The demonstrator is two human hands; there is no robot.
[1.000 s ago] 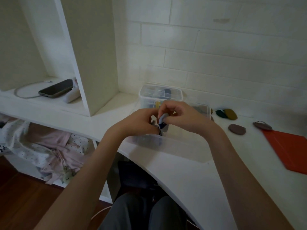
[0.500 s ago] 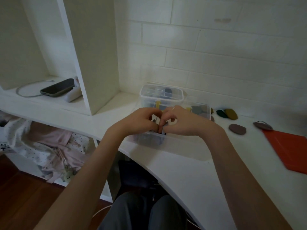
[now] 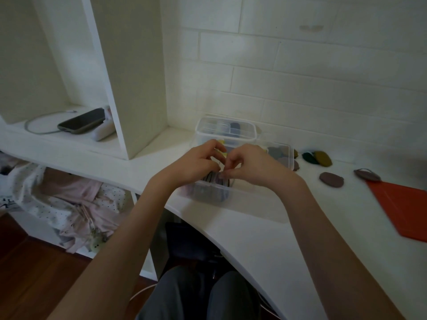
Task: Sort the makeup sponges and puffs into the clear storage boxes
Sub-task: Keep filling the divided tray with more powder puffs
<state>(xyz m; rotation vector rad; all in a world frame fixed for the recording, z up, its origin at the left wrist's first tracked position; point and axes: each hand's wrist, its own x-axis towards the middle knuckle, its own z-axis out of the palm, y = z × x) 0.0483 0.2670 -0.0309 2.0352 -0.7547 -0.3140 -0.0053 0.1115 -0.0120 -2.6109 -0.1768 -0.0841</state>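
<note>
puffs [image 3: 216, 181] upright in clear box [image 3: 254, 202], beneath fingertips of left hand [image 3: 196, 163], right hand [image 3: 251, 163]

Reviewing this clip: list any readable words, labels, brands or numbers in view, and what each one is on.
None can be read.
Fabric at the left edge: dark marks, cut off and too blurred to read.
Phone on the shelf: screen dark, no text.
Clear storage boxes, puffs, red folder: no visible labels.

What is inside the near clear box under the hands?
The near clear box holds a row of dark puffs standing on edge at its left end. The left hand and right hand cover their tops; the rest looks bare.
</note>
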